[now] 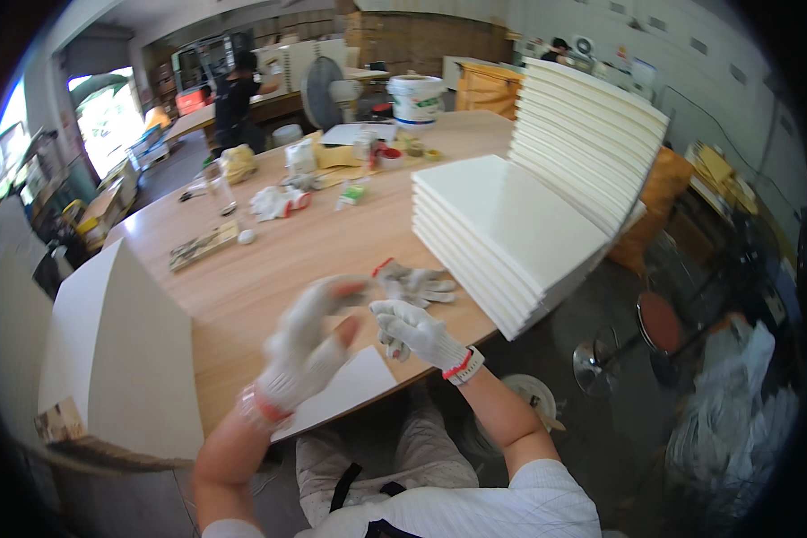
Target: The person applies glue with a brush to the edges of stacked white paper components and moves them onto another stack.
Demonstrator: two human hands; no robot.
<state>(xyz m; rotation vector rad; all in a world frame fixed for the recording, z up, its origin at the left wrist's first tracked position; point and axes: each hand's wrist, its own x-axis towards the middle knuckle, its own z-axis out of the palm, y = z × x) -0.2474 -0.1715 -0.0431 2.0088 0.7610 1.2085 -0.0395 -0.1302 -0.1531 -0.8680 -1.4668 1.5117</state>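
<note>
Both my hands wear white knitted work gloves above the near edge of the wooden table. My left hand [307, 345] is open and slightly blurred, its bare thumb and fingertip sticking out of the glove, apart from each other. Just to its right, my right hand [412, 330] has its fingers curled together; whatever they may hold is hidden. Behind the right hand a loose grey-white glove [417, 283] with a red cuff lies on the table. Beneath my hands a flat white sheet [350, 387] lies at the table's front edge.
Stacked white panels [502, 211] stand at the right, with a taller leaning stack [587, 134] behind. More white boards [121, 359] stand at the left. Farther back are gloves [278, 203], a white bucket [415, 99] and a fan [325, 90]. A stool [659, 323] stands right.
</note>
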